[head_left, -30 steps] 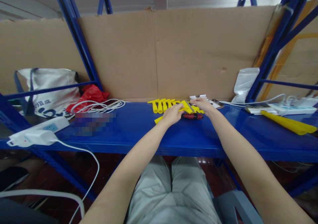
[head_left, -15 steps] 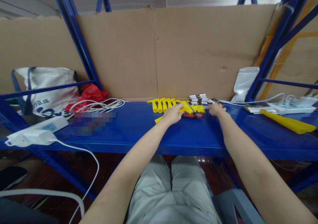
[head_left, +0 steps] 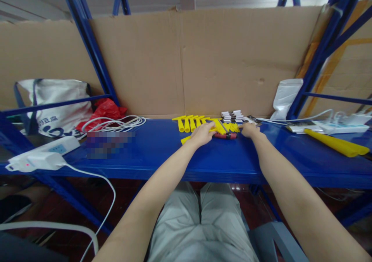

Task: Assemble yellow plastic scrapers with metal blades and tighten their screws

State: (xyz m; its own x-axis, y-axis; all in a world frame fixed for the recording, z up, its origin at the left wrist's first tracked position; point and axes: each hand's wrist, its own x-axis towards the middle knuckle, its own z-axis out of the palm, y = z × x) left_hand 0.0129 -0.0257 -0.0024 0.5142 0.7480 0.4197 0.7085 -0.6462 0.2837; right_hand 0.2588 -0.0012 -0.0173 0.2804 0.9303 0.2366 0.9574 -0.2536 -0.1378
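A yellow plastic tool with a broad flat head (head_left: 219,125) is clasped in the left hand's (head_left: 203,133) grip; whether anything is pinched by the right hand (head_left: 251,131) cannot be made out. The head is probably best kept steady while small parts are handled. It is extended from the left grip to just behind a dark red-and-black rod-shaped tool (head_left: 227,136); small yellow plastic pieces (head_left: 233,127) are laid behind the rod-shaped tool's right end.

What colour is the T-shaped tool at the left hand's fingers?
Yellow; the head view shows the T-shaped tool best.
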